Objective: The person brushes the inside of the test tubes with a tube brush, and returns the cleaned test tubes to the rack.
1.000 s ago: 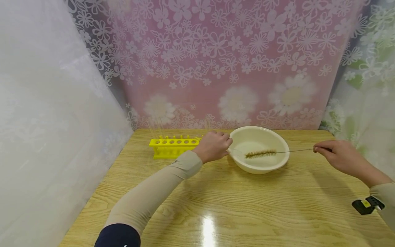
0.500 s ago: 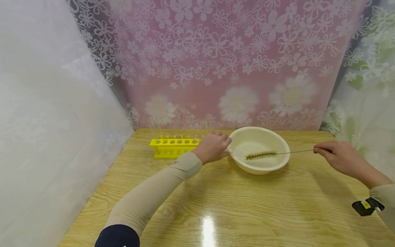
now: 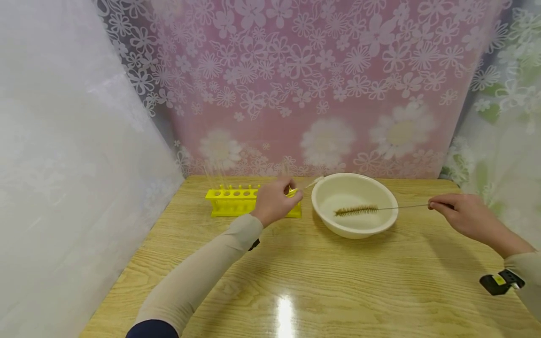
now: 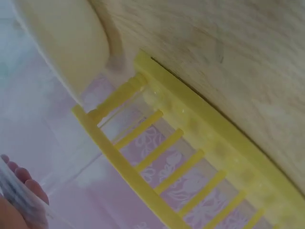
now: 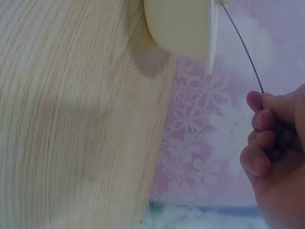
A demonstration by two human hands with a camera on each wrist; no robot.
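We see L hand (image 3: 274, 201), gripping clear tube (image 3: 312, 183), swung from bowl (image 3: 354, 232) twd rack (image 3: 232, 204) (mid-frame); R hand (image 3: 468, 213) pinches brush (image 3: 357, 210); scrubbing likely paused

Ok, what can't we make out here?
- Head: right holes of the rack, behind the left hand.
- Head: count of racked tubes, too faint.
- Left wrist: most of that hand, cut by left, bottom edges.
- Right wrist: most brush bristles, cut by top edge.
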